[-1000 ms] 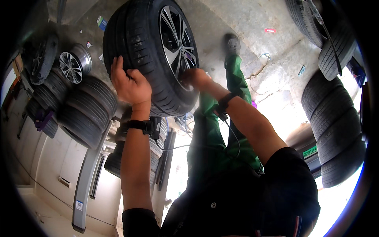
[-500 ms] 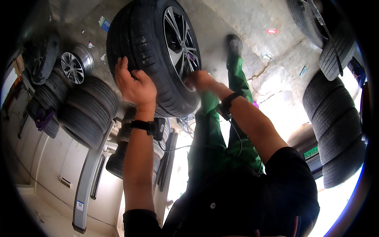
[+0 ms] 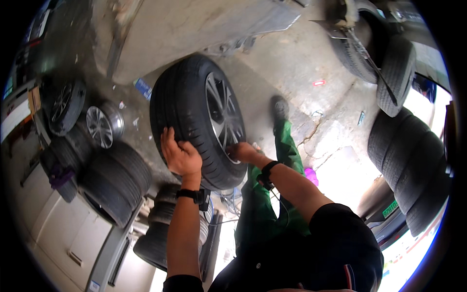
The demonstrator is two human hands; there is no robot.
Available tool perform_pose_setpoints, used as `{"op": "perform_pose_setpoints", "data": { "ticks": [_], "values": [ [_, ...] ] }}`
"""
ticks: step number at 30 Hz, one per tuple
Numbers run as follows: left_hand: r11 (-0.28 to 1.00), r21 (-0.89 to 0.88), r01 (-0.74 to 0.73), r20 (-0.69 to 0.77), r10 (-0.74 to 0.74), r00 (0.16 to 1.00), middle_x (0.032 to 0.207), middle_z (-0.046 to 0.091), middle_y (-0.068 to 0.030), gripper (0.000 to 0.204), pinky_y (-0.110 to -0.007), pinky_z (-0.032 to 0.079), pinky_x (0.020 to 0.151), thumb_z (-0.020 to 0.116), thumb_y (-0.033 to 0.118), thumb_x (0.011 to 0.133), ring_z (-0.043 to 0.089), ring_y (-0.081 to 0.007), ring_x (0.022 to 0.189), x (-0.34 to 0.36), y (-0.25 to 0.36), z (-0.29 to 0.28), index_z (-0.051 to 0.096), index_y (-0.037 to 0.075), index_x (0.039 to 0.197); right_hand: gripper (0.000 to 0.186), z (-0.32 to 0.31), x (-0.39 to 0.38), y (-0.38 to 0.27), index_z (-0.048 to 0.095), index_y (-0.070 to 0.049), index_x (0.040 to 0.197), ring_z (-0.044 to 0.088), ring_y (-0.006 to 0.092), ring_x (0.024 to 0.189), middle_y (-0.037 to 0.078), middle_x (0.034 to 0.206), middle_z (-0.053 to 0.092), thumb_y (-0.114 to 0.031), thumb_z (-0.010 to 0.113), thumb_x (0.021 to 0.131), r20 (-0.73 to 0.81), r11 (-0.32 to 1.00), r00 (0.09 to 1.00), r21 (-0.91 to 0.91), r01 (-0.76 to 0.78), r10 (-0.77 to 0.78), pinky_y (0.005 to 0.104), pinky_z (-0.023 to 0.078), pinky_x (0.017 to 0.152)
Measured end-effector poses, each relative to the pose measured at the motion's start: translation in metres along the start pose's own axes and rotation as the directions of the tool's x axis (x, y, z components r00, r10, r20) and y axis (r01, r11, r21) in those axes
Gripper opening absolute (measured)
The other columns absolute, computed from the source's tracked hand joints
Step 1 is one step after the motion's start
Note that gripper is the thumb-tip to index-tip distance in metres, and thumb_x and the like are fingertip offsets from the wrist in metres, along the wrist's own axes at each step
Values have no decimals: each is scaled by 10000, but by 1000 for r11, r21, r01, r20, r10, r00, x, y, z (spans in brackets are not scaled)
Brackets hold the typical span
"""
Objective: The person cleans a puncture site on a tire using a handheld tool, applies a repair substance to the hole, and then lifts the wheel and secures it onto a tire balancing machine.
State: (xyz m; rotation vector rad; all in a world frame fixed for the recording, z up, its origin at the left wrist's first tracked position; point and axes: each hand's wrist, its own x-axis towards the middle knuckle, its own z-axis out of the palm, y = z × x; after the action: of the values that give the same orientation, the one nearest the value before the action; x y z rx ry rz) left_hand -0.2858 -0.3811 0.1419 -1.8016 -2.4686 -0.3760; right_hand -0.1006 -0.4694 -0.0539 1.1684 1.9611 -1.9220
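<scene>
A black car tyre (image 3: pixel 182 104) mounted on a silver-and-black multi-spoke alloy rim (image 3: pixel 235 117) stands upright in front of me, its spoked face turned right. My left hand (image 3: pixel 182 156) rests against the near side of the tread, palm on the rubber, fingers stretched out and pointing away. At the lower part of the spoked face, my right hand (image 3: pixel 243 153) is closed on the rim's near edge. Its fingertips are partly hidden inside the rim.
Beyond the wheel rises a large pale panel (image 3: pixel 194 29). At left are a loose alloy rim (image 3: pixel 99 127) and stacked tyres (image 3: pixel 116 177); another tyre stack (image 3: pixel 408 160) stands at right. A metal bar (image 3: pixel 374 68) leans by upright tyres. Small litter and a crack mark the concrete floor.
My view has tilted up, so the wheel and both hands sit lower in the picture and the pale panel shows at the top. Both hands stay on the wheel.
</scene>
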Motion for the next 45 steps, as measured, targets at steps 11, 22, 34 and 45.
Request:
{"op": "perform_pose_setpoints", "data": {
  "ticks": [11,22,34,45],
  "values": [
    [999,-35,40,41,-39,998,1361,583,-195,436,-471,436,1071,423,98,890,552,-397,1255,-1,-1,3,576,6,1289,468,-34,-6,-32,660,-167,1210,666,364,1059,171,1078,702,-523,527,937,137,979,969,-11,-206,205,474,531,878],
    [998,-47,36,88,-31,996,1395,560,-192,458,-437,454,1057,402,110,909,545,-375,1270,-2,9,3,559,-4,1324,551,11,19,7,716,-61,1120,636,389,1116,197,1147,694,-531,479,955,62,993,994,64,-97,93,467,498,939],
    [993,-45,107,118,-101,988,1401,562,-196,479,-418,442,1065,408,95,895,552,-359,1271,-2,5,2,571,19,1339,591,-43,-28,-42,720,-87,1154,620,377,1156,190,1176,687,-574,454,951,89,895,942,294,-335,323,451,488,976],
    [995,-39,96,117,-90,989,1382,573,-198,469,-424,444,1068,406,111,906,556,-365,1265,-1,7,2,570,14,1335,574,-55,-42,-53,691,-96,1205,618,357,1187,146,1246,674,-555,452,957,124,885,913,225,-408,389,456,481,1000]
  ]
}}
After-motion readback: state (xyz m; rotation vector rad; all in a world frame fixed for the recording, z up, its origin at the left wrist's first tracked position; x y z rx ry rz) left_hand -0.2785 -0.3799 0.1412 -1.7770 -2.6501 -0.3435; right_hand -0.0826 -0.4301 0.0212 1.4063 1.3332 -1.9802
